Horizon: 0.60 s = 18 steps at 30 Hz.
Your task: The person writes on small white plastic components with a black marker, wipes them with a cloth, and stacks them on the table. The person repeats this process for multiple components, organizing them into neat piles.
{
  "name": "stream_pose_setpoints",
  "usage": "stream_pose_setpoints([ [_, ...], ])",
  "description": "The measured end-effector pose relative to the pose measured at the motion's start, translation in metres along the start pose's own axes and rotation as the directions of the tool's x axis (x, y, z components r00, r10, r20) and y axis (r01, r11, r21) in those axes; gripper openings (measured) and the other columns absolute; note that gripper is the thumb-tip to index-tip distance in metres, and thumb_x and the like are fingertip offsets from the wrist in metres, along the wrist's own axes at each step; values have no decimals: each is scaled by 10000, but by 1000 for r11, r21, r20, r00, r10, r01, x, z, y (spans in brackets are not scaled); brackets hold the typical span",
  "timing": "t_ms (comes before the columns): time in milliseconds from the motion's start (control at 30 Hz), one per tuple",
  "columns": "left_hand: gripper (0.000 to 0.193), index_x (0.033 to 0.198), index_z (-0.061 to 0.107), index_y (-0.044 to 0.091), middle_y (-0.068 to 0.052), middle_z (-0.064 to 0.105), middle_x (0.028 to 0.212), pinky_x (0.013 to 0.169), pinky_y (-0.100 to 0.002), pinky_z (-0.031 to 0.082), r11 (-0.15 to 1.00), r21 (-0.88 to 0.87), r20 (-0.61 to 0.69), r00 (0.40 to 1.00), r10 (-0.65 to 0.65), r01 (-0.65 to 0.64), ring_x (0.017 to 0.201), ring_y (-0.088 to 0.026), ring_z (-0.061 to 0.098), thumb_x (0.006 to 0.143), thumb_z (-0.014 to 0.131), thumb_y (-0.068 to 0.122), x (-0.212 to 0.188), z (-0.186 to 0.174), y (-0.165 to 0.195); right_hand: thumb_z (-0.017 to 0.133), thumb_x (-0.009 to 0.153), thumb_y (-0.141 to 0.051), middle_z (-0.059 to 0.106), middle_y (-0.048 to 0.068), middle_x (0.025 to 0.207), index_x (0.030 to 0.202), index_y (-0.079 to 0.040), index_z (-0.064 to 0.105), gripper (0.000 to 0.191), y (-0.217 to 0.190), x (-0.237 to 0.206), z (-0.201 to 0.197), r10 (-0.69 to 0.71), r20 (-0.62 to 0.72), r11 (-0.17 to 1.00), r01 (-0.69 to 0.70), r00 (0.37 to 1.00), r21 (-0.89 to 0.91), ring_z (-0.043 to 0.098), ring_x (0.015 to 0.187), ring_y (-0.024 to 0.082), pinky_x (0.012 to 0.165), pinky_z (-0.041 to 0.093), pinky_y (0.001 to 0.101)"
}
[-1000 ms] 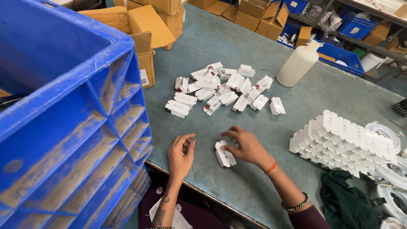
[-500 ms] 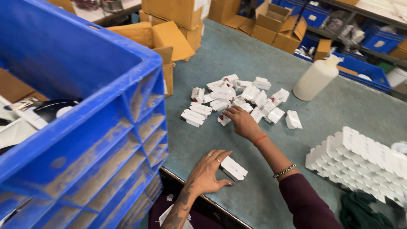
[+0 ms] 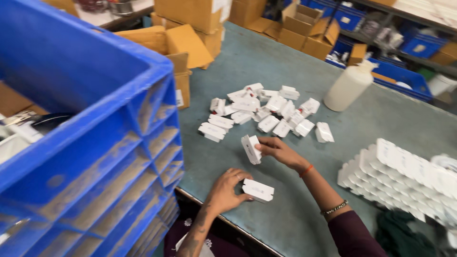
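Two small white boxes are in the hands. The left hand (image 3: 224,190), near the worktop's (image 3: 247,62) near edge, has its fingers closed around one flat white box (image 3: 257,190), held level just above the surface. The right hand (image 3: 281,150), a little further in, pinches a second white box (image 3: 251,149) by its side, standing it on end. The two hands are apart, each clamped on its own box.

Beyond them, toward the middle of the worktop, lies a loose pile of white boxes (image 3: 259,112), roughly seventeen, some overlapping, so an exact count cannot be told. One more of these boxes (image 3: 324,132) sits slightly apart at the pile's right side. At the right edge is a neat stacked block of white boxes (image 3: 404,173), too many and too blurred to count.

One white plastic bottle (image 3: 348,85) stands upright past the pile. One large blue crate (image 3: 85,123) fills the left side; its contents are hidden. Several open cardboard cartons (image 3: 185,43) stand at the far left corner, contents not visible.
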<state>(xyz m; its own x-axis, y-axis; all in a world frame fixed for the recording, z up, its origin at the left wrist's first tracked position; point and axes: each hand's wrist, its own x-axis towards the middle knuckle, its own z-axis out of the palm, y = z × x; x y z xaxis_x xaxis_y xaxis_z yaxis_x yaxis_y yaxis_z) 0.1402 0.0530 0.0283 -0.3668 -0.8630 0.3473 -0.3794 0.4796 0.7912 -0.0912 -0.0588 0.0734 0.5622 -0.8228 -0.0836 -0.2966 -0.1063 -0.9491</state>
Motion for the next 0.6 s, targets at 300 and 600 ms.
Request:
stream_pose_setpoints([
  [300,517,1024,731,117,-31,734,1065,946,-404,498,999,35,37,999,32,-33,1081,-273,651,573,955,231,-2,1,-1,526,1043,-409,687,79,1064,1298,4,651,502,24,-41,-11,198,-75,922,-160,977,352,666,928,147,830,588,357],
  [600,502,995,718,119,-35,718,1031,933,-407,494,997,81,46,999,-4,1,1064,-278,641,572,949,258,-3,1,4,651,944,-383,709,82,973,1105,-56,595,369,15,-38,17,334,-213,816,-169,918,553,770,886,242,781,632,376],
])
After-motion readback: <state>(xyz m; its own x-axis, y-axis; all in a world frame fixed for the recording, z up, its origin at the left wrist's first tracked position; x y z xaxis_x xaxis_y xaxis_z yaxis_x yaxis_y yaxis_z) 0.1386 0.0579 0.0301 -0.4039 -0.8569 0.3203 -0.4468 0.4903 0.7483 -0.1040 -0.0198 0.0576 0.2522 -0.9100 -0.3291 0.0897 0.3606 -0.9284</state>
